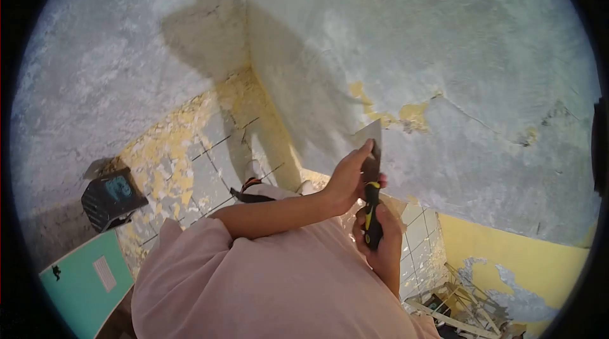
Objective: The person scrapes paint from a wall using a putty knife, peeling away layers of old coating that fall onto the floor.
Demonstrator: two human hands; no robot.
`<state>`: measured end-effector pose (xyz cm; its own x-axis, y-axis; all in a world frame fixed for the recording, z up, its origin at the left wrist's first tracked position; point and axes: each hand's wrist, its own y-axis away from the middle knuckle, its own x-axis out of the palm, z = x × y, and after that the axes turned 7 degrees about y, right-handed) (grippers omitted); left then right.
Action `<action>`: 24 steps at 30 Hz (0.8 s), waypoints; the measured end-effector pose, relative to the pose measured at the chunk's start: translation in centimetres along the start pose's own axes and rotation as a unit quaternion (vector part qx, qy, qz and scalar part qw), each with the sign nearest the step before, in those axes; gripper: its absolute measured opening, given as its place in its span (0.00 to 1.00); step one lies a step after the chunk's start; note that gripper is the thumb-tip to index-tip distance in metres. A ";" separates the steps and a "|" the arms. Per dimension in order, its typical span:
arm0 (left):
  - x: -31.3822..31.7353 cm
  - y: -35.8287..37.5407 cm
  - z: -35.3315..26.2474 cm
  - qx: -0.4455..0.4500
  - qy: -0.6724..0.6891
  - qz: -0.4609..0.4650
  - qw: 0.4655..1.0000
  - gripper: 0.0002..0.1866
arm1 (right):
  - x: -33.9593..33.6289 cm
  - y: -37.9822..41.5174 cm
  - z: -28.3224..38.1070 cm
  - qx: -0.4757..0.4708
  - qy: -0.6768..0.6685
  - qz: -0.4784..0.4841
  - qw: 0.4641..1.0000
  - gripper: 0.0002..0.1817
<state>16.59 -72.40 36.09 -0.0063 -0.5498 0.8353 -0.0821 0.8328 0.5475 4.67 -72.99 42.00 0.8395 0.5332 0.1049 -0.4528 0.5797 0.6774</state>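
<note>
A putty knife [373,196] with a black and yellow handle is in both my hands, its metal blade pointing up toward the wall. My right hand [388,237] is wrapped round the handle. Higher up, my left hand [346,180] closes round the tool near the base of the blade, thumb pressed along it. In this view the blade tip overlaps the grey wall [412,40], just below patches of exposed yellow paint [414,117] with ragged edges. A crack runs right from those patches.
Yellow and white paint flakes [166,148] litter the tiled floor [212,174]. A black box-like object [113,196] stands at the left, near a green panel [89,285]. A pile of pale frames or slats [453,313] lies at lower right beside a peeling yellow wall [482,244].
</note>
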 end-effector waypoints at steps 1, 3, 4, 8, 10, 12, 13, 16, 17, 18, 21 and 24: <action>0.5 -0.5 0.1 0.019 0.020 -0.006 1.000 0.20 | -0.4 -0.8 -0.2 -0.016 0.004 0.020 1.000 0.16; 0.5 -1.9 -0.6 0.037 0.044 -0.016 0.998 0.20 | 0.0 -3.1 -0.4 -0.026 0.010 0.040 0.999 0.17; -0.2 -3.1 -1.1 0.062 0.049 -0.010 0.997 0.21 | 0.8 -4.9 -0.1 -0.040 0.013 0.029 0.999 0.16; -0.1 -1.9 -2.1 0.063 -0.017 0.028 0.997 0.21 | 2.3 -4.4 -0.2 -0.068 0.024 0.001 0.997 0.17; 0.0 -0.8 -1.3 0.041 -0.026 0.033 0.998 0.21 | 2.0 -2.2 -0.3 -0.064 0.053 -0.023 0.996 0.17; -0.2 -0.1 -0.5 0.044 -0.012 0.048 0.998 0.21 | 1.6 -0.5 -0.3 -0.022 0.102 -0.003 0.995 0.17; 0.5 0.0 -0.2 0.046 -0.010 0.016 0.999 0.23 | 1.9 -0.4 -0.2 -0.021 0.090 -0.019 0.996 0.16; 0.3 -2.4 -2.5 0.049 -0.031 0.009 0.998 0.26 | 2.6 -4.2 -0.3 -0.077 0.122 -0.007 0.989 0.17; 0.5 -2.4 -2.9 0.078 -0.043 0.001 0.996 0.28 | 2.6 -4.4 0.3 -0.058 0.089 0.040 0.994 0.16; 0.8 -1.9 -3.0 0.078 -0.049 0.005 0.996 0.28 | 3.1 -3.7 0.6 -0.063 0.084 0.039 0.994 0.16; 1.4 0.6 -1.3 0.033 -0.049 -0.002 0.998 0.25 | 3.7 -0.3 0.5 -0.030 0.081 -0.017 0.996 0.15; 0.2 -1.8 -1.2 0.027 -0.027 0.018 0.999 0.23 | 3.1 -2.5 -0.9 -0.064 0.155 -0.046 0.985 0.16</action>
<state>17.97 -73.90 35.33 -0.0644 -0.5240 0.8493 -0.1351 0.8478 0.5128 8.15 -72.24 39.92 0.7554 0.6259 -0.1942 -0.4301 0.6971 0.5736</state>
